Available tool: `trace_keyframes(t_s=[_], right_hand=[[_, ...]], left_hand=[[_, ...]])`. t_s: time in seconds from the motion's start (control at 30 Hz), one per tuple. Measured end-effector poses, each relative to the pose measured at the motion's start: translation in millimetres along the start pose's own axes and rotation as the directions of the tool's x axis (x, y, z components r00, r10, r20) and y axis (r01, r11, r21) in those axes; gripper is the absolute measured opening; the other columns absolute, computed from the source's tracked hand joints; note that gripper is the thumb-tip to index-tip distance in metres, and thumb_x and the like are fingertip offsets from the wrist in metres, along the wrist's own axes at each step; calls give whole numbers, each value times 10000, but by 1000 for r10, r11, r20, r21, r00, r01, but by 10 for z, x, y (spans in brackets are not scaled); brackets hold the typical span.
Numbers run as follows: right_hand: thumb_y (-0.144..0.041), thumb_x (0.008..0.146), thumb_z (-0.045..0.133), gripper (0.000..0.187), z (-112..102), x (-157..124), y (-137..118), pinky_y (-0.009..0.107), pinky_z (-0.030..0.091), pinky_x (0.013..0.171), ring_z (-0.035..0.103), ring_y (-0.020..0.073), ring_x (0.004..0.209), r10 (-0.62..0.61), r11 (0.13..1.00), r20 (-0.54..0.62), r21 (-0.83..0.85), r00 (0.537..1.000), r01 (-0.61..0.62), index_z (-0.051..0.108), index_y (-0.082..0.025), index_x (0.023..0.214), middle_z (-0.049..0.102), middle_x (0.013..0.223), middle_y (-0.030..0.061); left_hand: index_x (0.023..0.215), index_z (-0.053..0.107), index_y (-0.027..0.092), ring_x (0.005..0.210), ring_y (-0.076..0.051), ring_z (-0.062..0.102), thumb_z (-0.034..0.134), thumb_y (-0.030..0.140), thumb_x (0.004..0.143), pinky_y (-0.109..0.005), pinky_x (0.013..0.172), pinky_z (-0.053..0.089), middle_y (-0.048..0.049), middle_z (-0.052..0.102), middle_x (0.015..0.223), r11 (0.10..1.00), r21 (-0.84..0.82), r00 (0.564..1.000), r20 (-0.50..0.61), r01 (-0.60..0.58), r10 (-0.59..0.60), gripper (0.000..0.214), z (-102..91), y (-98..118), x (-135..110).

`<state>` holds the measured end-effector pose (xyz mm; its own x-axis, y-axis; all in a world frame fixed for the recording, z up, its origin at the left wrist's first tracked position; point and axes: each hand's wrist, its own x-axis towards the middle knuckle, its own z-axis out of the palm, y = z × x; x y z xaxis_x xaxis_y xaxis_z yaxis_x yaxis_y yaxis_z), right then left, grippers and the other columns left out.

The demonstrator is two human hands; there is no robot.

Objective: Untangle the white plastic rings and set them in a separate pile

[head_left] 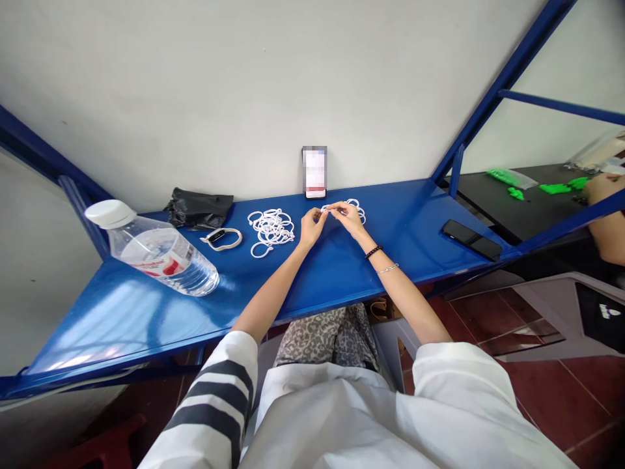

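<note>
Head view (only camera): both bare hands are together above a glossy blue tabletop (pixel 405 225). Left hand (pixel 312 228): thumb and fingers closed in a pinch. Right hand (pixel 347 216): likewise pinched, its fingertips meeting the left's. Between them, a small white piece (pixel 324 208), apparently plastic, seems gripped from both sides (mostly covered by the fingers; whether it is a full ring I cannot tell, nor which way its long axis runs).

Key relation: the piece sits right at the meeting fingertips, so neither hand is clearly nearer to it. To the left, just beside the left hand, lies a tangled heap of thin white plastic-looking rings (pixel 274 228). A smaller group of white rings (pixel 362 212) lies at the right hand, partly hidden behind it. The left hand is thus nearer the heap, the right nearer the small group.

Surroundings: an upright smartphone with a lit screen (pixel 315 170) leans at the white wall (pixel 244 98), just beyond the fingertips. Farther left, a clear plastic water bottle with a white cap (pixel 163 254); well to the right, a flat black smartphone (pixel 471 240).
</note>
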<state>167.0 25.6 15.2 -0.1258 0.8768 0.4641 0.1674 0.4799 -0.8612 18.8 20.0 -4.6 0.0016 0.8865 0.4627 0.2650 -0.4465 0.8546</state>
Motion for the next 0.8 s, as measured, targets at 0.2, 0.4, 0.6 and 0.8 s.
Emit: trace_keyframes(t_s=[0.2, 0.4, 0.6, 0.8], right_hand=[[-448, 785, 648, 303, -1, -8, 9, 368, 533, 860, 618, 199, 903, 40, 999, -46, -29, 998, -41, 674, -233, 998, 651, 1139, 66], [-408, 753, 667, 423, -8, 2, 30, 355, 542, 873, 616, 203, 968, 146, 986, -1, 79, 989, -146, 626, -244, 1140, 613, 1265, 54], [-418, 742, 676, 423, 19, 0, 27, 344, 529, 866, 629, 197, 968, 141, 985, 38, 94, 989, -144, 625, -231, 1118, 631, 1236, 67], [-445, 725, 695, 449, 27, -2, 14, 344, 505, 898, 628, 191, 956, 124, 992, -16, 34, 992, -123, 618, -222, 1107, 634, 1229, 76]], left_hand=[[760, 598, 180, 671, -164, 589, 522, 449, 909, -289, 676, 464, -47, 652, 734, 998, 39, 998, -15, -53, 54, 317, 7, -60, 10], [836, 638, 178, 704, -171, 614, 511, 507, 909, -290, 691, 489, -58, 677, 781, 999, -14, 999, -30, -32, 32, 360, 19, -95, 18], [826, 668, 183, 712, -177, 607, 544, 481, 894, -295, 712, 490, -54, 660, 770, 1000, -25, 1000, -18, -17, 16, 330, 9, -70, 10], [840, 656, 189, 736, -174, 610, 596, 450, 867, -283, 717, 485, -49, 667, 795, 996, -69, 997, -44, 53, -56, 269, 15, -32, 4]])
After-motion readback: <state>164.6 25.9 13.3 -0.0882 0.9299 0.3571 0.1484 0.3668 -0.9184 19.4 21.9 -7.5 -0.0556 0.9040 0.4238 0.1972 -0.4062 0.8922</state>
